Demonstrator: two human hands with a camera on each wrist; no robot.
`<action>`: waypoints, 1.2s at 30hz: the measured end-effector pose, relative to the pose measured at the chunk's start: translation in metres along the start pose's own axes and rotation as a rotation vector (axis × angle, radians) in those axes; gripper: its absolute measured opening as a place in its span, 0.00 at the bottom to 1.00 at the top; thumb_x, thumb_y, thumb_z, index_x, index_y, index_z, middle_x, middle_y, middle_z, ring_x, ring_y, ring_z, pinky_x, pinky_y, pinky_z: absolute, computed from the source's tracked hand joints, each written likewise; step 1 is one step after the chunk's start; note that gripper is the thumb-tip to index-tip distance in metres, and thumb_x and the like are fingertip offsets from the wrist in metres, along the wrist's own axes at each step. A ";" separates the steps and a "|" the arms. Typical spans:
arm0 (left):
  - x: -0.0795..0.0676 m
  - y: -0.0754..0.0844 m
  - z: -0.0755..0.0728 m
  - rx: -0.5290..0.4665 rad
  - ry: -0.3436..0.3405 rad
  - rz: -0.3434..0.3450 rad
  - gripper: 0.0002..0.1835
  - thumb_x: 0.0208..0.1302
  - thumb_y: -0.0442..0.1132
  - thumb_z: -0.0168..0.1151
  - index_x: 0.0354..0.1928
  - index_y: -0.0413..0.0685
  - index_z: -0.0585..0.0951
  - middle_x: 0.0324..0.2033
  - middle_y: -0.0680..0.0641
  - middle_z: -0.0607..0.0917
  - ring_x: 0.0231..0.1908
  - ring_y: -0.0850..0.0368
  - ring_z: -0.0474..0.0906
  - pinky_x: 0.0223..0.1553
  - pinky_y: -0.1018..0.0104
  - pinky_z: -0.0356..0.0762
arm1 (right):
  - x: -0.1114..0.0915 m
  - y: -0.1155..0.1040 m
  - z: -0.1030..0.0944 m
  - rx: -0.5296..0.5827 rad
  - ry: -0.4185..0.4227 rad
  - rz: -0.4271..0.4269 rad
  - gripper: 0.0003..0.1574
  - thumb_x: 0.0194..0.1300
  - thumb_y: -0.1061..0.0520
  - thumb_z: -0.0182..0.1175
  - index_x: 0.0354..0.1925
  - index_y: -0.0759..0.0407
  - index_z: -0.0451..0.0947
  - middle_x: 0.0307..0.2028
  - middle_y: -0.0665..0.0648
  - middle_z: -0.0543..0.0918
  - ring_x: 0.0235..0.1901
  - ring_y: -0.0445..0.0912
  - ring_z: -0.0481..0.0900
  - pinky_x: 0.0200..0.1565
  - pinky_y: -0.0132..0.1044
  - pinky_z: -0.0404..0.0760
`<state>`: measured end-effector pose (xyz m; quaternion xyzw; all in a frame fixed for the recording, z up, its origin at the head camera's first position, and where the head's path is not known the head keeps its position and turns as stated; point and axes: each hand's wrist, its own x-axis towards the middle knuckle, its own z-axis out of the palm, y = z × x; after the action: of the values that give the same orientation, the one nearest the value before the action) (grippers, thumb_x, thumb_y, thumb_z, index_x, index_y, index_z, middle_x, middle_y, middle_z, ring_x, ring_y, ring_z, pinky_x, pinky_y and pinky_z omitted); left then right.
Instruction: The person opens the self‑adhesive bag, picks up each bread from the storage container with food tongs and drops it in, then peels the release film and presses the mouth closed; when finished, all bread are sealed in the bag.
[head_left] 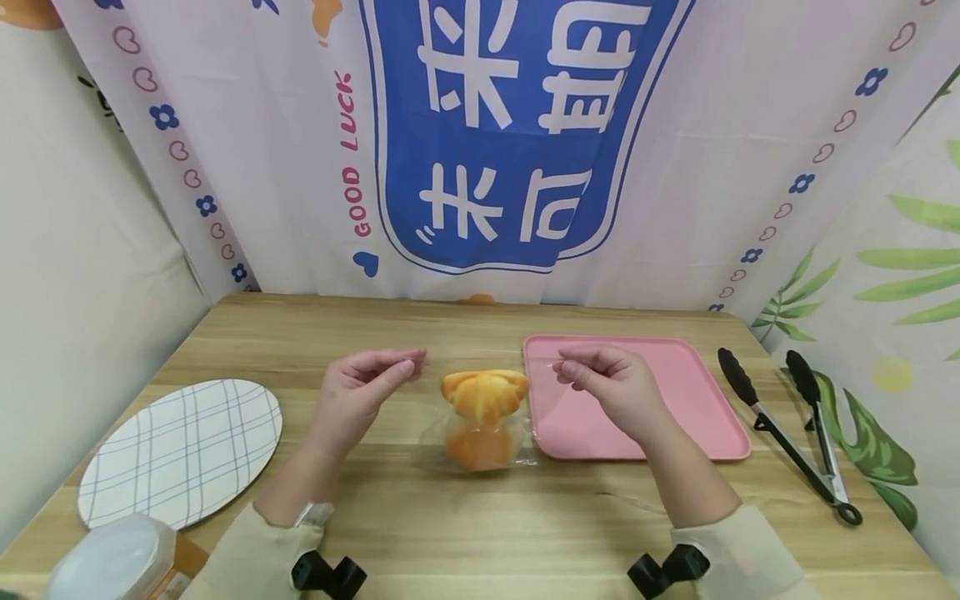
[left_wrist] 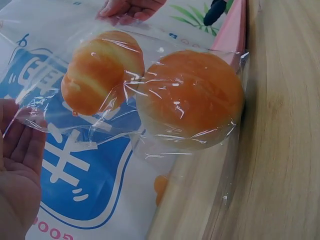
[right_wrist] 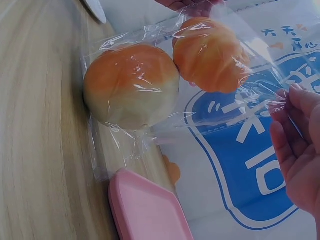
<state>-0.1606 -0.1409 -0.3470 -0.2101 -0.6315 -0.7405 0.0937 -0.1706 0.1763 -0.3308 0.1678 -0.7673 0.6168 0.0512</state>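
Note:
A clear plastic bag (head_left: pixel 431 437) stands upright at the middle of the table, its top drawn out wide between two hands. Inside it a croissant-shaped bread (head_left: pixel 486 395) lies above a round bun (head_left: pixel 480 450). My left hand (head_left: pixel 363 396) pinches the left top corner of the bag between thumb and fingers. At the opposite corner my right hand (head_left: pixel 615 390) pinches the film the same way. In the left wrist view the bun (left_wrist: pixel 192 100) sits at the bag's bottom, and the croissant-shaped bread (right_wrist: pixel 210 55) shows nearer the mouth in the right wrist view.
Behind the right hand lies a pink tray (head_left: pixel 712 417). Black-tipped metal tongs (head_left: pixel 795 454) lie at the right edge. To the left are a checked oval board (head_left: pixel 187 442) and a lidded container (head_left: pixel 112 558). A printed cloth (head_left: pixel 480 167) hangs behind the table.

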 end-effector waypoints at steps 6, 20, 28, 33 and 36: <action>0.001 0.001 -0.001 0.017 -0.015 -0.006 0.18 0.65 0.25 0.60 0.41 0.61 0.87 0.36 0.60 0.90 0.38 0.66 0.87 0.44 0.70 0.85 | 0.000 0.000 -0.003 0.056 -0.018 -0.038 0.26 0.65 0.69 0.60 0.37 0.33 0.84 0.31 0.35 0.87 0.33 0.32 0.85 0.36 0.26 0.84; -0.001 0.005 -0.007 0.101 -0.122 0.073 0.25 0.62 0.17 0.51 0.34 0.58 0.87 0.37 0.62 0.89 0.42 0.68 0.86 0.47 0.75 0.83 | -0.001 0.003 -0.014 0.091 -0.102 -0.102 0.32 0.62 0.77 0.49 0.28 0.41 0.83 0.32 0.37 0.87 0.36 0.32 0.85 0.37 0.26 0.84; -0.003 0.011 -0.002 0.165 -0.106 0.084 0.14 0.64 0.20 0.52 0.33 0.41 0.85 0.36 0.61 0.89 0.42 0.68 0.86 0.47 0.76 0.83 | -0.001 0.003 -0.017 0.087 -0.127 -0.115 0.31 0.63 0.77 0.49 0.28 0.41 0.82 0.33 0.37 0.87 0.38 0.31 0.85 0.38 0.25 0.84; -0.004 0.010 0.007 0.249 -0.028 0.057 0.02 0.60 0.25 0.65 0.31 0.36 0.83 0.33 0.64 0.88 0.39 0.66 0.86 0.42 0.74 0.85 | -0.002 0.000 -0.019 0.059 -0.145 -0.120 0.27 0.63 0.76 0.51 0.28 0.45 0.83 0.33 0.37 0.87 0.38 0.31 0.84 0.39 0.24 0.83; -0.004 0.008 0.011 0.305 0.002 0.026 0.04 0.56 0.25 0.69 0.31 0.34 0.82 0.32 0.66 0.87 0.38 0.66 0.86 0.40 0.73 0.85 | -0.003 -0.003 -0.021 0.017 -0.154 -0.116 0.18 0.64 0.75 0.52 0.29 0.58 0.82 0.34 0.37 0.86 0.38 0.32 0.84 0.40 0.24 0.83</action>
<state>-0.1519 -0.1318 -0.3403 -0.2009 -0.7338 -0.6349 0.1348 -0.1692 0.1965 -0.3243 0.2595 -0.7526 0.6047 0.0261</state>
